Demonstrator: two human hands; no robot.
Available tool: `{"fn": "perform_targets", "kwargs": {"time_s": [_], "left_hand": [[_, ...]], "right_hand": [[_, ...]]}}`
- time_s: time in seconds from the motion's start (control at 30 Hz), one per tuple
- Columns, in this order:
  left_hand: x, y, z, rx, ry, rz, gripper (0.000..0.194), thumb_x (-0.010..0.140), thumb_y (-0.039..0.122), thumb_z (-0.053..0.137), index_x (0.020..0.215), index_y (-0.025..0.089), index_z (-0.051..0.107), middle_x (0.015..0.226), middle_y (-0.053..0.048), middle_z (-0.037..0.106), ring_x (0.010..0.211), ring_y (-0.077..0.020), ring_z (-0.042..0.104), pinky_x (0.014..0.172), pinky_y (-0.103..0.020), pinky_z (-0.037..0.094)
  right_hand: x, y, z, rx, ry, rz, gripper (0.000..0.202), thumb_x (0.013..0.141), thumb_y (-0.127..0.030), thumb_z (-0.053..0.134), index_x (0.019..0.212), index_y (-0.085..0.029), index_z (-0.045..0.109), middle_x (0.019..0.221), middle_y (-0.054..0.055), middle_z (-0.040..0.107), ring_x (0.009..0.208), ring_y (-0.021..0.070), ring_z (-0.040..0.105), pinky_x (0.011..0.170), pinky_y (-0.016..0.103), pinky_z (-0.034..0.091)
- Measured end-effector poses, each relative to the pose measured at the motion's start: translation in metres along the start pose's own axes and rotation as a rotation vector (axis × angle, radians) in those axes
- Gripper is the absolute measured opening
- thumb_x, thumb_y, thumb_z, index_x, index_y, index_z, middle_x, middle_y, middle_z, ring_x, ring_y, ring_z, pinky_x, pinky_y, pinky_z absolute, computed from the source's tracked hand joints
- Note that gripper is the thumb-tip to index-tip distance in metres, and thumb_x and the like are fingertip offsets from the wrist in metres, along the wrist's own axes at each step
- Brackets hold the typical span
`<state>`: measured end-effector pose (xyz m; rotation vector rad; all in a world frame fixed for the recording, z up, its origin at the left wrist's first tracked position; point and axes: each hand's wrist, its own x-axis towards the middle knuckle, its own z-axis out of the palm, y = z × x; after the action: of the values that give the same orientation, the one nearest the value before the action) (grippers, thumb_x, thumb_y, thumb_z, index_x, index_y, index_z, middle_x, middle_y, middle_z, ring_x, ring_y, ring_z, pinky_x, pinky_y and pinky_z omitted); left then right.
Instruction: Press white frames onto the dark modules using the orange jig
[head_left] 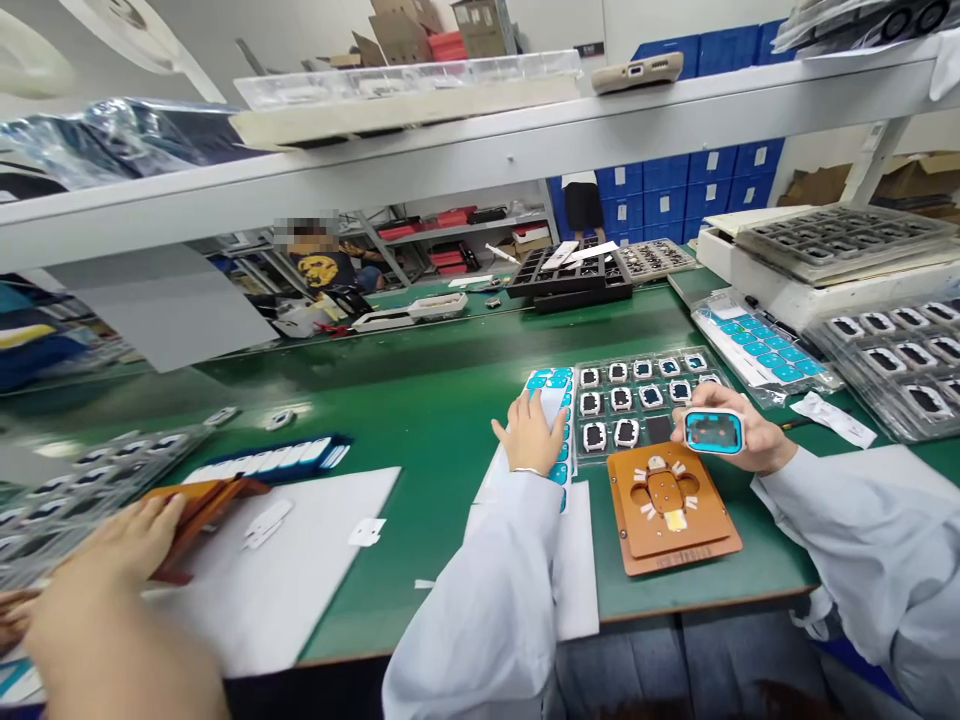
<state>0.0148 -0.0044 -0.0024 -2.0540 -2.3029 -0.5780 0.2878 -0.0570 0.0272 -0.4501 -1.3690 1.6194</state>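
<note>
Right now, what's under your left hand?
The left hand is over a white sheet with shiny blue pieces. Some blue shows past the fingertips and beside the hand. Whatever is right beneath the palm is covered, so I can't tell.

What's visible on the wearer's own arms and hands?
Both arms wear loose, light blue-grey long sleeves, creased along the forearms and reaching the wrists. The left hand and right hand are bare, no gloves. A thin pale band, possibly a cuff edge, shows at the left wrist. No markings can be made out on the sleeves.
</note>
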Motion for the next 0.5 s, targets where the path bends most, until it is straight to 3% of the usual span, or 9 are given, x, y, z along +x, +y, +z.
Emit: {"fn": "perform_targets", "kwargs": {"time_s": [0.2,0.33,0.5], "left_hand": [[0.011,-0.009,0.009,0.048,-0.108,-0.078,0.060,0.094,0.042,0.049,0.142,0.007,0.043,0.148,-0.023,0.045,0.137,-0.0371,0.042,0.111,-0.061,0.033],[0.013,-0.009,0.005,0.062,-0.113,-0.067,0.055,0.094,0.037,0.049,0.142,0.010,0.044,0.139,-0.022,0.055,0.131,-0.0345,0.050,0.106,-0.054,0.041],[0.010,-0.008,-0.001,0.059,-0.068,-0.028,0.054,0.091,0.031,0.052,0.142,0.014,0.042,0.130,-0.019,0.063,0.120,-0.0349,0.059,0.101,-0.057,0.042]], "right_hand": [[0.010,-0.001,-0.005,-0.014,-0.146,0.044,0.070,0.046,-0.055,0.088,0.097,-0.024,0.051,0.079,0.002,0.062,0.080,0.0244,0.068,0.069,0.035,0.052],[0.007,0.000,-0.011,-0.033,-0.129,0.033,0.067,0.053,-0.058,0.084,0.100,-0.025,0.050,0.080,0.002,0.063,0.086,0.0265,0.069,0.081,0.043,0.051],[0.004,0.002,-0.015,-0.132,-0.071,0.024,0.071,0.055,-0.071,0.076,0.102,-0.026,0.050,0.084,0.004,0.065,0.088,0.0297,0.070,0.087,0.050,0.049]]}}
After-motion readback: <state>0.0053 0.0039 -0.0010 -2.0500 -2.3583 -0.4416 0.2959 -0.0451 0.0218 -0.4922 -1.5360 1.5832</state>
